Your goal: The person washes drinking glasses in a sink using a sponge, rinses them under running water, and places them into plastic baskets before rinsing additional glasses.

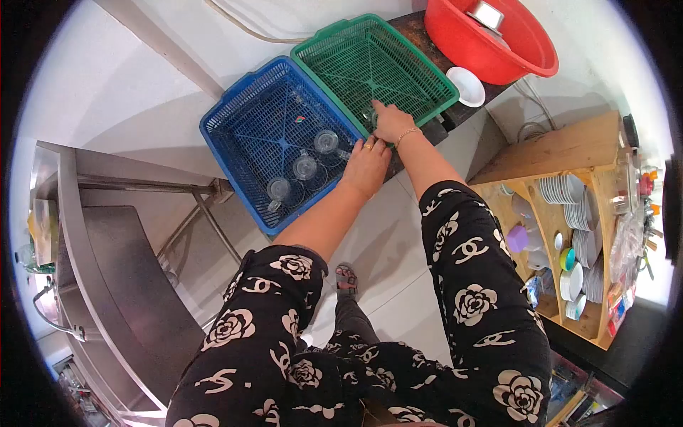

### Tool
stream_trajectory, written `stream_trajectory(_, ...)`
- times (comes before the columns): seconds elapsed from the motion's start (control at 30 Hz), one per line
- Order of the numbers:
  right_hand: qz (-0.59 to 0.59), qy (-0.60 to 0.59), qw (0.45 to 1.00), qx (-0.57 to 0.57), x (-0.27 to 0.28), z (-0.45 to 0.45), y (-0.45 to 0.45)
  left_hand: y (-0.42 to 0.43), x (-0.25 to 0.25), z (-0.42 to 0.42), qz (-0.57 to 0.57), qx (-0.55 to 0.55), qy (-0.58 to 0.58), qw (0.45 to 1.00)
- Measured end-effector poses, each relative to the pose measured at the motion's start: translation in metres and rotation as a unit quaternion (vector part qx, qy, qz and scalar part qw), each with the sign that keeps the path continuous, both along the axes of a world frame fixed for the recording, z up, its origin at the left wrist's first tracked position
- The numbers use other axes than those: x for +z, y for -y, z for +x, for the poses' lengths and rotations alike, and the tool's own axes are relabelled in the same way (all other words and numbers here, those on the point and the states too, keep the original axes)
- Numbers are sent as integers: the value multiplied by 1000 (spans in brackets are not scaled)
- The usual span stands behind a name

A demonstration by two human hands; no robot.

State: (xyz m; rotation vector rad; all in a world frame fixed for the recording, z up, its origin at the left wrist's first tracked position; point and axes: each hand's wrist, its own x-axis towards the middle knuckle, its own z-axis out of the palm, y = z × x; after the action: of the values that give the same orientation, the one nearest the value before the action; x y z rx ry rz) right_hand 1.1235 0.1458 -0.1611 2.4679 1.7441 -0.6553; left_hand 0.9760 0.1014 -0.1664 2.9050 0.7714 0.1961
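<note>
My right hand [393,124] reaches into the near corner of the green plastic basket [313,40], closed around a clear glass mug [369,114] that it mostly covers. Close beside it, my left hand [367,169] rests where the blue and green rims meet. Its fingers are bent and their tips hidden, so what they grip cannot be made out. In the blue plastic basket [245,89] three clear glass mugs stand in a row along the near side: one by the left hand [326,141], a middle mug [304,168] and a far-left mug [278,188].
A red basin [526,64] holding metal ware stands right of the baskets, with a white bowl [467,87] beside it. A wooden shelf [562,149] with stacked plates is at right. A metal counter [128,270] lies at left. Tiled floor [388,285] shows below.
</note>
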Motion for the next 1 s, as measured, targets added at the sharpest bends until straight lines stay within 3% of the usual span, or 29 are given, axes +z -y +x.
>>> stream_trajectory(0.13,28,-8,999,-37,10,-3,1,1,1,1,7,10,31,999)
stream_trajectory(0.27,192,-10,980,-55,21,7,4,2,23,-6,-54,27,95,994)
stream_trajectory(0.37,358,-118,916,-137,28,14,9,-6,57,-19,-80,31,206,975)
stream_trajectory(0.5,343,-350,831,-262,73,-8,37,-16,136,-58,-78,41,263,961)
stream_trajectory(0.77,249,-491,833,-58,218,-177,69,3,276,-194,-48,139,230,962)
stream_trajectory(1.0,216,-437,848,207,328,-348,91,56,364,-384,-91,252,269,925)
